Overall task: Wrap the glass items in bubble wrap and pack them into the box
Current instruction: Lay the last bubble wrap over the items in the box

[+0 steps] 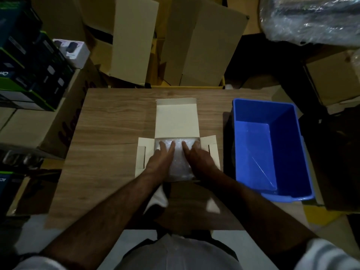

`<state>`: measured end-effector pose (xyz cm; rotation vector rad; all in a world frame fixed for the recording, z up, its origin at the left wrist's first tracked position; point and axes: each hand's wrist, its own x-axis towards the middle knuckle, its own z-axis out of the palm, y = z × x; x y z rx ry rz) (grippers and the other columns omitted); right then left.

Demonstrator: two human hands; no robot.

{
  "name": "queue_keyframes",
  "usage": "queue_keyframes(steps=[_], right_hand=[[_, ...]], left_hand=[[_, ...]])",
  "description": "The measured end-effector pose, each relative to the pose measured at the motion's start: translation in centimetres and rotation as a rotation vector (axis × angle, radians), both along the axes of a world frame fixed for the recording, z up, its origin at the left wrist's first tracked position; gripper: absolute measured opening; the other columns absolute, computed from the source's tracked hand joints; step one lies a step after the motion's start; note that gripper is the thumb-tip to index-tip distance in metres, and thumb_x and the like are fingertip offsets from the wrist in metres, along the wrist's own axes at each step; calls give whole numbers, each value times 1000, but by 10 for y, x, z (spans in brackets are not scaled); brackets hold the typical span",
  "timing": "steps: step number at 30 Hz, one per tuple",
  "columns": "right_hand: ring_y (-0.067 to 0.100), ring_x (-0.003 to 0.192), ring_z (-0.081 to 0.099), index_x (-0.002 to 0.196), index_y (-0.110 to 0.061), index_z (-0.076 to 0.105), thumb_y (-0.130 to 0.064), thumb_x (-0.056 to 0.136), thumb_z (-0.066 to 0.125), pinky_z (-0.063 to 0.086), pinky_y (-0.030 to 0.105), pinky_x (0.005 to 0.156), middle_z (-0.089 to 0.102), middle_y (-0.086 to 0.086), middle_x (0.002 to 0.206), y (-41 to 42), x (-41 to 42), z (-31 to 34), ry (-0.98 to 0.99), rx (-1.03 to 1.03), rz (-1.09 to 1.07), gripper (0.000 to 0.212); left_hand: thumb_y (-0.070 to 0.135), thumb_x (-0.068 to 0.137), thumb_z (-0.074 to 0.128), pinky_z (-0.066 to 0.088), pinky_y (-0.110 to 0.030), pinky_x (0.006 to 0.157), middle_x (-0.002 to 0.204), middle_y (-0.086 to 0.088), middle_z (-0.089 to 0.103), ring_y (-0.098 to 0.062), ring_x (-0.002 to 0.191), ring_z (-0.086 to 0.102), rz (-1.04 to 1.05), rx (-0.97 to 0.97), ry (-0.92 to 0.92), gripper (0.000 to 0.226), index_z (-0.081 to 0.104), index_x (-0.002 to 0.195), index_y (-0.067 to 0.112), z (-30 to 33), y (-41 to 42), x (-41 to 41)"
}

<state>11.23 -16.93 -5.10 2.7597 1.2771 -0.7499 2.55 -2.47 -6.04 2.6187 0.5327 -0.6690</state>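
Open white carton (176, 119) on a wooden table (109, 133), lid and side flaps spread, bubble-wrapped bundle (178, 160) lying inside, left hand (160, 160) and right hand (196, 157) pressing it with straight fingers, blue plastic bin (288, 121) just right, clear film at its bottom.

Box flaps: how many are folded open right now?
3. Top lid flap lies flat on the table, away from the person; left side flap; right side flap. Any near flap would be hidden under the forearms.
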Motion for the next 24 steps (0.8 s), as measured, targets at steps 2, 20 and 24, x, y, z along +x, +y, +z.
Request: queue_keyframes(steps=[2, 20, 24], right_hand=[[42, 125, 54, 162, -14, -3, -23, 101, 56, 47, 43, 99, 9, 40, 158, -1, -2, -5, 16, 20, -30, 85], [51, 150, 10, 161, -16, -9, -39, 95, 65, 23, 55, 120, -4, 41, 159, -1, -22, -24, 53, 35, -106, 102], [51, 150, 12, 161, -17, -9, -44, 91, 69, 27, 53, 119, -6, 40, 159, -2, -24, -27, 45, 37, -102, 109]], left_hand=[[48, 97, 58, 34, -52, 115, 166, -22, -10, -43, 149, 22, 51, -40, -35, 94, -7, 161, 26, -6, -7, -6], [26, 88, 75, 31, -55, 118, 159, -24, -34, -48, 152, -6, 140, -200, 117, 122, -27, 155, 29, -16, -5, 0], [33, 83, 80, 24, -57, 120, 160, -23, -32, -46, 151, -13, 153, -209, 71, 127, -23, 157, 28, -10, -9, -4]])
